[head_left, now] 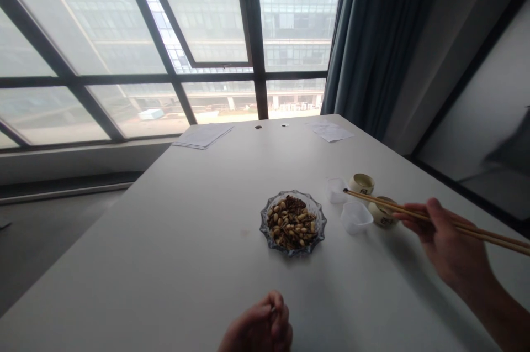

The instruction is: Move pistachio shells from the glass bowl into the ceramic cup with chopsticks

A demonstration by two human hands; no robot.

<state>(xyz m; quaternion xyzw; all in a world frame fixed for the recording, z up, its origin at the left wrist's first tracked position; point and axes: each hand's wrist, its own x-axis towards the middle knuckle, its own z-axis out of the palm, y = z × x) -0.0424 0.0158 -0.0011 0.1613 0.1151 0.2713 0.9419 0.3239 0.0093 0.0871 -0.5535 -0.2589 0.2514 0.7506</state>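
Note:
My right hand (449, 241) is closed round a pair of chopsticks (408, 211) that point left. A small dark piece (345, 190), perhaps a seed, sits at their tips, over a clear plastic cup (336, 190). Below the tips stands another translucent plastic cup (356, 217). Beside these are a cream ceramic cup (361, 184) and a second ceramic cup (383, 216), partly behind the chopsticks. A scalloped glass bowl (265, 233) holds mixed nuts and seeds (292, 222). In front of it my left hand (263, 324) rests with curled fingers; what they hold, if anything, is unclear.
The white table (174, 247) runs toward large windows (207, 20). At its far end lie a stack of paper (205, 135) and some loose sheets (332, 131), with two small round holes between. A dark curtain (368, 37) hangs at the right.

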